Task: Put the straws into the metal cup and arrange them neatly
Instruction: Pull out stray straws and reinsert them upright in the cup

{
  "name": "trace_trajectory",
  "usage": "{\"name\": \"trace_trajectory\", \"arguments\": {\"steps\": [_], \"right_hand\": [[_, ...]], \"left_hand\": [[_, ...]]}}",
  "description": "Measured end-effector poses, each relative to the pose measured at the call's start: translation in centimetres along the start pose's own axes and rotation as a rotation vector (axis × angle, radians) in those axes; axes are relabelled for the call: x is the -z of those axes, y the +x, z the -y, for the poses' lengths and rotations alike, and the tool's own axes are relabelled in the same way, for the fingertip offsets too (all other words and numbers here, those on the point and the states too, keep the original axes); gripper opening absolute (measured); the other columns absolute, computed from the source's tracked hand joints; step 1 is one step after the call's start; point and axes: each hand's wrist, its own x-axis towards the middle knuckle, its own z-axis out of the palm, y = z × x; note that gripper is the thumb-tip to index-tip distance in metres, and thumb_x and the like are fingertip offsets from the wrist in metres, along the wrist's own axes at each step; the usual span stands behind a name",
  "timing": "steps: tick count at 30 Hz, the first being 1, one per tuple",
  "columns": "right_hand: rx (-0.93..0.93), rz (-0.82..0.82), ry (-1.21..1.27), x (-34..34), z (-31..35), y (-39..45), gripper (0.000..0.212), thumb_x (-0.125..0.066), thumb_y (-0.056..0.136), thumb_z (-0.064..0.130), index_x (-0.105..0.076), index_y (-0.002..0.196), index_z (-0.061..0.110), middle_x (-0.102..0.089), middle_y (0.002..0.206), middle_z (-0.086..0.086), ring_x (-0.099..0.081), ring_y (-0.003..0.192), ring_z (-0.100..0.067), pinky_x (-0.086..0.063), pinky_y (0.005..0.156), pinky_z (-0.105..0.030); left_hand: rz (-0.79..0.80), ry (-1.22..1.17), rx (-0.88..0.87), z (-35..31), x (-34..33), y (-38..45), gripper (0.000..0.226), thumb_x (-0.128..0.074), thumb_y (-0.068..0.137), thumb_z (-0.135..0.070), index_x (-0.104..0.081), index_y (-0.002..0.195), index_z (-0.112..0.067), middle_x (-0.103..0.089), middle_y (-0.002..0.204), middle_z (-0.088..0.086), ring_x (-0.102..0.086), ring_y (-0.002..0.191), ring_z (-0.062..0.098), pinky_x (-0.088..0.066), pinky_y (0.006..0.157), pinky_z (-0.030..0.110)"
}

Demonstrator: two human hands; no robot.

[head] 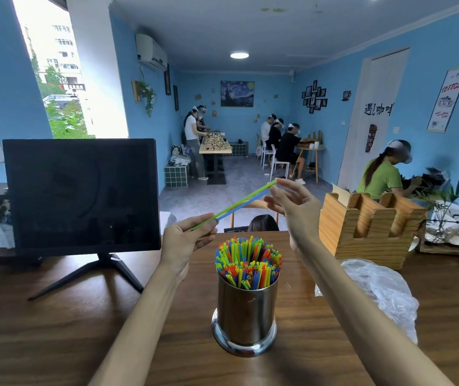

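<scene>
Just above the middle of the frame, two hands are holding a green straw and a blue straw lying side by side in the air, slanting up toward the right. The left hand is pinching their lower ends, its grip curled around them; the right hand is pinching the upper ends between fingertips, the other fingers spread loosely. Directly below, at lower center, the metal cup is standing upright on the brown desk, packed with upright colored straws. A dark monitor is standing at left, a wooden holder and a crumpled plastic bag at right.
</scene>
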Motion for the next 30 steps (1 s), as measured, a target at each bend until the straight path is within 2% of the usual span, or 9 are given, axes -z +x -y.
{"name": "trace_trajectory", "arguments": {"steps": [7,10,14,19,21,23,26,28,30], "right_hand": [[0.025,0.019,-0.077,0.6,-0.3,0.1,0.018,-0.075,0.090,0.012,-0.072,0.105,0.002,-0.077,0.094,-0.014,-0.076,0.081,-0.030,-0.062,0.071,-0.031],[-0.006,0.072,-0.158,1.1,-0.4,0.3,0.018,-0.076,0.089,0.014,-0.072,0.101,0.001,-0.077,0.088,-0.012,-0.076,0.078,-0.024,-0.059,0.067,-0.028],[-0.156,0.333,-0.352,2.3,-1.1,0.4,0.016,-0.078,0.087,0.018,-0.072,0.094,0.004,-0.078,0.087,-0.009,-0.073,0.077,-0.018,-0.055,0.066,-0.024],[-0.084,0.599,-0.581,2.9,-2.4,0.0,0.015,-0.083,0.084,0.021,-0.076,0.085,0.008,-0.076,0.083,-0.005,-0.070,0.079,-0.012,-0.054,0.075,-0.022],[-0.065,0.711,-0.692,2.9,-2.8,-0.1,0.017,-0.084,0.082,0.025,-0.076,0.085,0.011,-0.075,0.082,0.001,-0.068,0.079,-0.009,-0.055,0.077,-0.026],[-0.101,0.803,-0.748,3.1,-2.8,0.1,0.016,-0.083,0.083,0.027,-0.078,0.089,0.013,-0.076,0.090,0.003,-0.070,0.088,-0.012,-0.057,0.083,-0.031],[-0.158,0.701,-0.638,3.5,-2.5,0.8,0.013,-0.077,0.090,0.022,-0.079,0.097,0.011,-0.078,0.099,0.001,-0.071,0.098,-0.014,-0.056,0.087,-0.026],[-0.147,0.537,-0.673,3.8,-2.9,1.5,0.011,-0.073,0.094,0.021,-0.078,0.100,0.014,-0.077,0.096,0.003,-0.070,0.093,-0.011,-0.052,0.080,-0.022],[-0.192,0.501,-0.799,3.9,-3.6,2.1,0.016,-0.070,0.096,0.027,-0.077,0.103,0.015,-0.074,0.093,0.006,-0.066,0.086,-0.008,-0.049,0.077,-0.022]], "left_hand": [[-0.009,0.011,0.006,-0.4,0.3,-0.2,0.022,-0.076,0.081,-0.001,-0.075,0.103,-0.001,-0.078,0.087,0.011,-0.073,0.069,0.014,-0.061,0.064,0.021],[-0.013,-0.117,0.002,-1.5,0.4,-0.1,0.025,-0.077,0.073,-0.009,-0.075,0.097,-0.002,-0.077,0.085,0.011,-0.072,0.068,0.013,-0.061,0.064,0.021],[-0.042,-0.246,-0.087,-3.4,0.0,0.6,0.021,-0.076,0.074,-0.016,-0.076,0.092,-0.005,-0.075,0.080,0.007,-0.070,0.066,0.010,-0.059,0.064,0.019],[-0.088,-0.024,-0.310,-4.6,-2.4,1.1,0.013,-0.072,0.090,-0.009,-0.076,0.102,-0.007,-0.079,0.089,-0.002,-0.071,0.077,0.007,-0.058,0.074,0.019],[-0.079,0.118,-0.400,-4.8,-3.4,1.2,0.019,-0.073,0.090,-0.008,-0.076,0.108,-0.003,-0.078,0.104,-0.005,-0.074,0.088,0.008,-0.060,0.085,0.025],[0.003,0.240,-0.472,-4.7,-4.1,1.0,0.027,-0.069,0.094,-0.006,-0.070,0.121,-0.006,-0.075,0.113,-0.003,-0.076,0.092,0.015,-0.061,0.082,0.028],[0.153,0.363,-0.507,-3.8,-4.4,0.7,0.044,-0.066,0.097,-0.006,-0.055,0.133,-0.029,-0.079,0.097,0.007,-0.077,0.087,0.018,-0.061,0.076,0.028],[0.194,0.475,-0.480,-2.7,-4.2,0.7,0.044,-0.071,0.094,-0.010,-0.058,0.130,-0.034,-0.080,0.091,0.003,-0.077,0.083,0.016,-0.062,0.078,0.032],[0.235,0.597,-0.409,-1.2,-3.7,0.6,0.039,-0.075,0.091,-0.015,-0.065,0.123,-0.035,-0.079,0.085,-0.003,-0.076,0.080,0.014,-0.063,0.081,0.037]]}}
